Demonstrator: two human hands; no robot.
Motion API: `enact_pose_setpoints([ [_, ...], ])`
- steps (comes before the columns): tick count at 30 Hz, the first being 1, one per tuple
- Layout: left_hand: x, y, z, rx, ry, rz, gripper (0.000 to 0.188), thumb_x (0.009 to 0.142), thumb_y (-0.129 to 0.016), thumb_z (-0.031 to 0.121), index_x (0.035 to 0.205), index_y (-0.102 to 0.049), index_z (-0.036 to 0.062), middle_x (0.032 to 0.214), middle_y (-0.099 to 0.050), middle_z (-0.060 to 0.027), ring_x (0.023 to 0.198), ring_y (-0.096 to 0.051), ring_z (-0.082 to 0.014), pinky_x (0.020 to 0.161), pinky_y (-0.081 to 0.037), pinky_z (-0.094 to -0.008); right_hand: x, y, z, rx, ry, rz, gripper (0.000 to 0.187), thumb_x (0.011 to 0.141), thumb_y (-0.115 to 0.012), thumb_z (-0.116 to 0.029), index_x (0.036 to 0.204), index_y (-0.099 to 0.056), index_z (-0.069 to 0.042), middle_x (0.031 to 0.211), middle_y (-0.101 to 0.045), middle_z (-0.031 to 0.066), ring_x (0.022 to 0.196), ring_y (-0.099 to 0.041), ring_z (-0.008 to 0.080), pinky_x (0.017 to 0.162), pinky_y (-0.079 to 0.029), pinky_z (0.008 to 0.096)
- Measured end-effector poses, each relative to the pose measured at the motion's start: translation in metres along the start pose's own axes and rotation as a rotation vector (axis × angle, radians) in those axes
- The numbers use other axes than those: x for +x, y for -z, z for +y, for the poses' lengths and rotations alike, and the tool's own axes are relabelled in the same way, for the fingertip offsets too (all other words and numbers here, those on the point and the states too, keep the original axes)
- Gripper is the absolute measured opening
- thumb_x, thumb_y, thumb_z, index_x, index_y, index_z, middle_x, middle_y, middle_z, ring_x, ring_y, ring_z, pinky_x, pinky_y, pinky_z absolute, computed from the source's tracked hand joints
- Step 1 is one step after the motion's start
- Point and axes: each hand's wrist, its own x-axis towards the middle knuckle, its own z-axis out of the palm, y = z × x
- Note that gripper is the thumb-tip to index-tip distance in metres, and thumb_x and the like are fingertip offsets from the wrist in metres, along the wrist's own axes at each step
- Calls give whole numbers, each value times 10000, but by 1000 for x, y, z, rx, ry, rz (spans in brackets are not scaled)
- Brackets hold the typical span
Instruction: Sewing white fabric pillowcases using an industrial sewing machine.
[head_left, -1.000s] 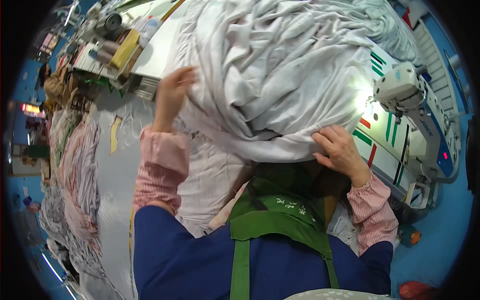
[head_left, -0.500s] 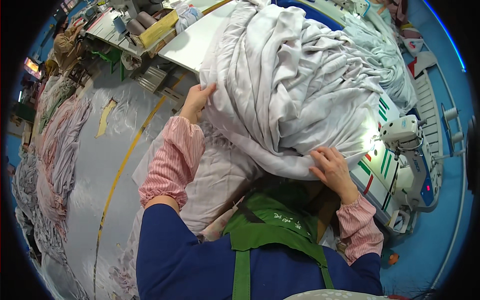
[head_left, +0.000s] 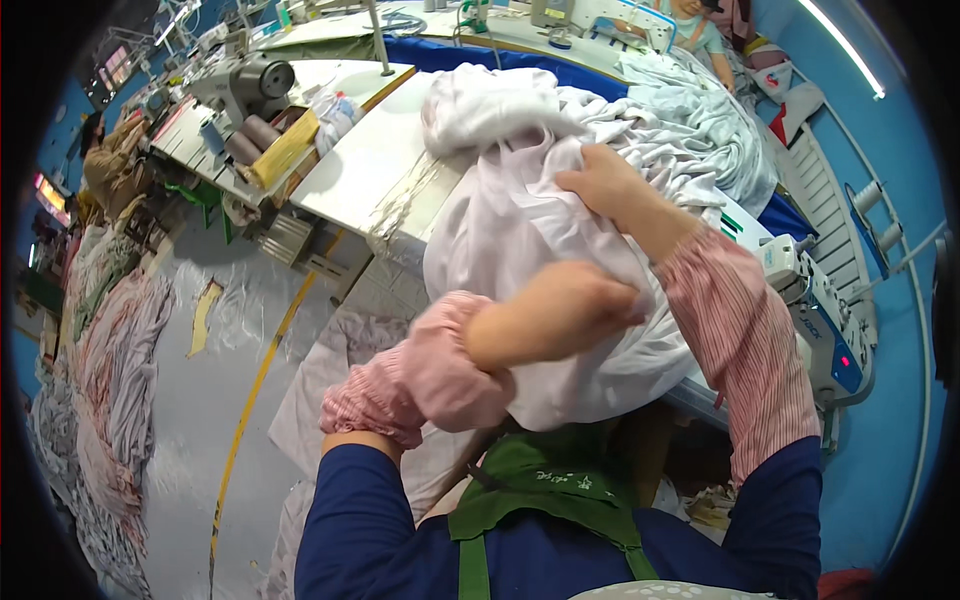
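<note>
A large heap of white fabric (head_left: 480, 225) is bunched on the white worktable and spills over its front edge in front of me. My right hand (head_left: 612, 188) is closed on a fold near the top of the heap, with the thumb toward the left. Lower down, my left hand (head_left: 570, 308) reaches across the cloth to the right, below my right hand. It is slightly blurred and curled into a fist on the fabric, its fingertips partly hidden. Pink striped sleeve covers are on both my forearms.
A white sewing machine (head_left: 815, 310) stands right of the heap. Pale greenish cloth (head_left: 700, 120) lies beyond, near another person. At the left are a yellow box (head_left: 285, 150) with thread cones and another sewing machine (head_left: 235, 90). Pinkish cloth piles (head_left: 120, 350) lie along the floor.
Both hands have moved: the left from the heap's left edge rightward across it, the right up and away from me. The fabric has been folded over and shifted, baring more tabletop at left.
</note>
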Motion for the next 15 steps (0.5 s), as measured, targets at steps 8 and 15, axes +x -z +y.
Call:
enact_pose_setpoints([
  [8,-6,40,-201,957,231,379,513,799,-633,136,1282,-529,-1,1266,-527,-225,1202,-465,-424,1017,-406,-453,-94,40,43,23,475,47,173,834,-597,-71,951,-656,42,703,-628,130,665,-616,165,635,-476,317],
  [15,19,92,-306,865,140,430,308,851,-591,204,1140,-655,118,1100,-657,-153,1078,-597,-308,965,-432,-411,-158,100,27,289,547,80,196,873,-620,-14,1060,-653,34,885,-700,65,805,-647,119,730,-515,269],
])
